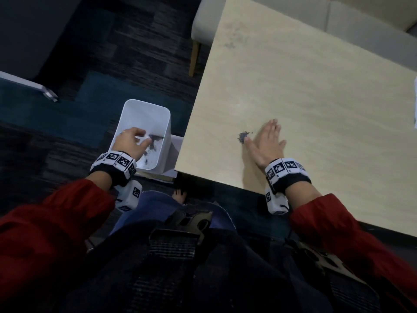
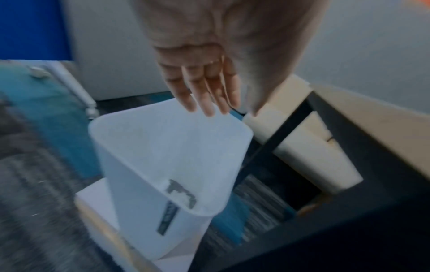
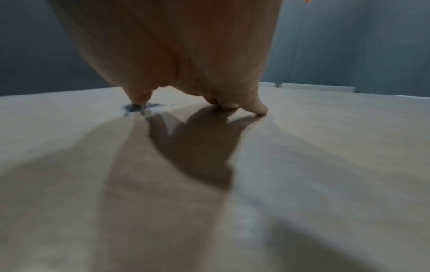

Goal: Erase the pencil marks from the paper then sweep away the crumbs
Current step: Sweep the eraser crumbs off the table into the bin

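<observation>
Nearest the camera, red sleeves [image 1: 45, 224] and both wrists carried black bands with white marker blocks. The left hand [image 1: 130, 142] hung over the mouth of a white bin [image 1: 144, 116], fingers [image 2: 202, 95] loose and slightly spread, holding nothing — in the left wrist view they pointed down just above the rim. The bin stood on the floor off the table's left edge, on a pale flat base, with dark grey debris [image 1: 153, 141] lying inside. The right hand [image 1: 268, 143] lay flat on the pale wooden table [image 1: 316, 86], fingers straight and close together, thumb out to the left. The thumb tip touched a small heap of dark grey eraser crumbs [image 1: 243, 136] — the right wrist view showed the same heap [image 3: 137, 107] at the thumb tip, with the other fingertips [image 3: 258, 110] down on the wood. Farther up the table, faint grey smudges [image 1: 232, 37] marked the surface near its left edge. A white edge [image 1: 414, 102] showed at the far right; whether it was the paper could not be told. Beyond stood a light upholstered seat [image 1: 205, 19] on dark patterned carpet [image 1: 112, 53].
</observation>
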